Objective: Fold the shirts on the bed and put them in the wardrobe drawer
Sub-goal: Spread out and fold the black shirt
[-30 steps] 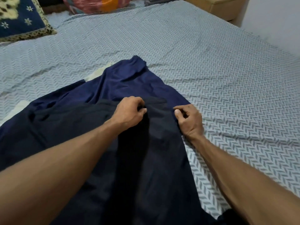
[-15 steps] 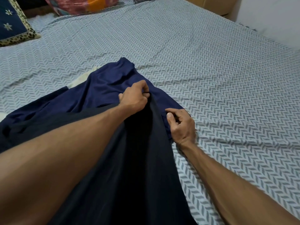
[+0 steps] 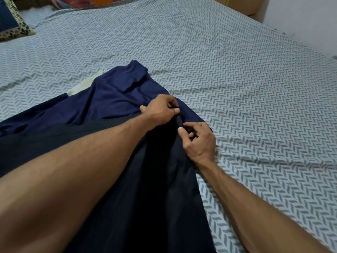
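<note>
Far to the left of the left hand [image 3: 160, 110], at the upper left edge of the view, a dark blue cushion [image 3: 11, 22] with a patterned gold border is seen on the bed [image 3: 237, 70], which is covered by a grey-white herringbone sheet. Beyond it, at the top edge, a colourful bundle of cloth [image 3: 94, 0] is partly cut off.

Left of and below the left hand, a black shirt [image 3: 155, 198] is spread over the near part of the bed; its cloth is matt, very dark, and drawn into long soft folds running toward the viewer. Under it and beyond the left hand, a navy shirt [image 3: 116, 94] is laid, brighter blue, smooth with a slight sheen, its far end bunched into a rolled edge. A pale cream piece of fabric [image 3: 82, 84] is glimpsed under the navy shirt's left edge.

The left hand is closed, with thumb and fingers pinched together on a raised ridge of the black shirt's far edge, where it lies over the navy one. Just to its right and slightly nearer, the right hand [image 3: 198, 141] is curled, thumb pressed against bent fingers on the black shirt's right edge, with the heel of the hand against the sheet. The two hands are close but not touching.

Right of the right hand, only bare patterned sheet is seen up to a white wall [image 3: 300, 15]; a wooden piece of furniture [image 3: 240, 4] stands at the far right corner of the bed.
</note>
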